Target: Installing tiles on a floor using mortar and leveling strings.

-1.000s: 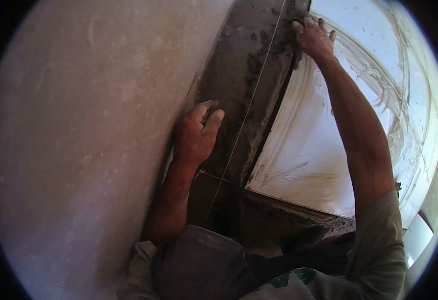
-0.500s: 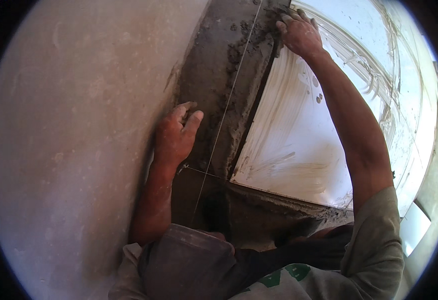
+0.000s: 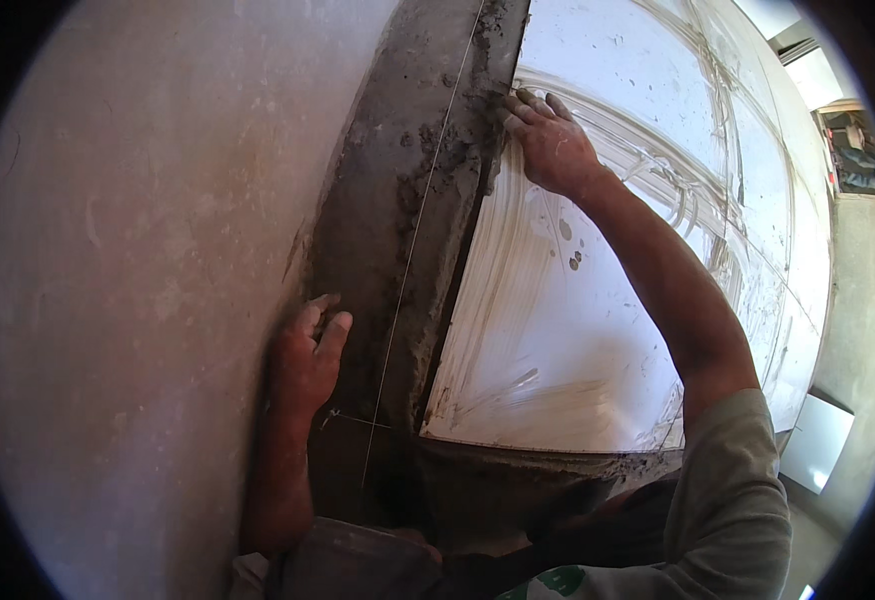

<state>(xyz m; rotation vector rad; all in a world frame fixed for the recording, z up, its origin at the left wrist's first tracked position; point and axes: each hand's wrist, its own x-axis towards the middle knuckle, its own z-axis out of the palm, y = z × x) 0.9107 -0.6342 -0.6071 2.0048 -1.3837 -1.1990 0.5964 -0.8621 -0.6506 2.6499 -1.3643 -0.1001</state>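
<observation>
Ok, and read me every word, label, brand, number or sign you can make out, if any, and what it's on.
No text can be read.
Green print on the shirt: cut off by the lower edge, too partial to read.
White tile: smears and spots, no legible lettering.

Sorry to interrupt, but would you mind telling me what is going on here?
A person's right hand is at the left edge of a smeared white tile, beside a grey, mortar-like strip. The left hand, half curled, is near the wall. A thin string runs along the strip. Neither hand visibly holds anything.
</observation>
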